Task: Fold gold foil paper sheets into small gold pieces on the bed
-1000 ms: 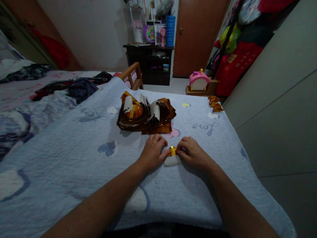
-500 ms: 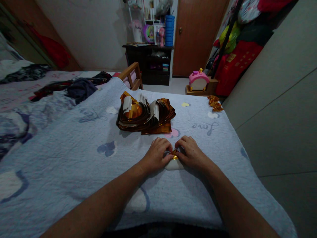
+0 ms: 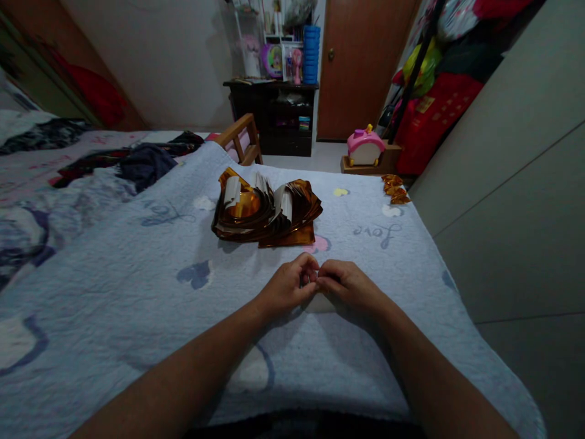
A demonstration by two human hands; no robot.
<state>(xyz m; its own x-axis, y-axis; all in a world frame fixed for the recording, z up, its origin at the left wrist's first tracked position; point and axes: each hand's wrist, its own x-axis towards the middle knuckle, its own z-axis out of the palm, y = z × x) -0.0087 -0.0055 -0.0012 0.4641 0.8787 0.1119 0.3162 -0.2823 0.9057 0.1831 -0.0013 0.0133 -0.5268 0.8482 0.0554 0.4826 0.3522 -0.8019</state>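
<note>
Above the quilt, my left hand (image 3: pixel 292 281) and my right hand (image 3: pixel 347 281) meet at the fingertips. Both are closed in a pinch around a small gold foil paper, which the fingers hide at this moment. A pale patch (image 3: pixel 320 303) on the quilt lies just under them. Beyond my hands rests a thick, curled stack of gold foil sheets (image 3: pixel 292 235) with pale backing showing at its folds. Several small folded gold foil pieces (image 3: pixel 395 190) sit in a row at the far right corner of the bed.
A light blue quilt (image 3: pixel 159 341) with hearts covers the bed under my arms. Rumpled clothes (image 3: pixel 146 164) lie to the left. Past the far edge are a wooden chair (image 3: pixel 242 137), a dark cabinet (image 3: pixel 274 119) and a pink toy case (image 3: pixel 365 146). A pale panel (image 3: pixel 516 201) stands at right.
My hands have come closer together, the right one moving left until the fingertips touch. The gold foil paper that showed between them is now covered by the fingers.
</note>
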